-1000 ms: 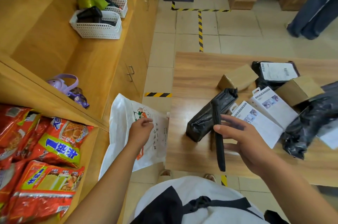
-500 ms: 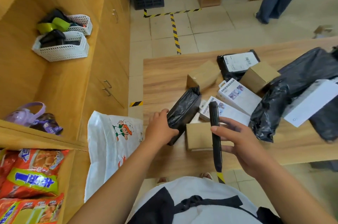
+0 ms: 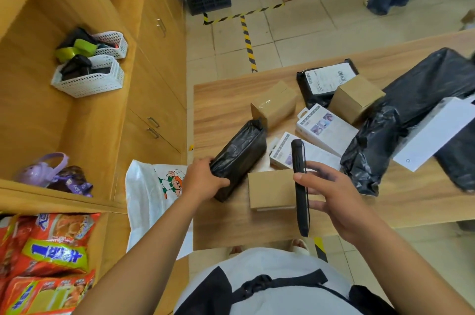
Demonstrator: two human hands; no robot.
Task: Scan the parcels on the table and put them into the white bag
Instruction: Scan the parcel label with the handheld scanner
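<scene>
1. Head view: the left hand (image 3: 205, 182) gripped the near end of the black-wrapped parcel (image 3: 240, 155) on the table (image 3: 221, 103). The right hand (image 3: 334, 199) held the black scanner (image 3: 299, 181).
2. The white bag (image 3: 149, 199) sat just beside the table's left edge.
3. No label showed on the parcel, so turning it to bring its barcode toward the scanner seemed wise.

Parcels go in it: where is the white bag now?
In the head view, the white bag is lower left, off the left edge of the table, between it and the wooden cabinet, beside the left hand.
</scene>
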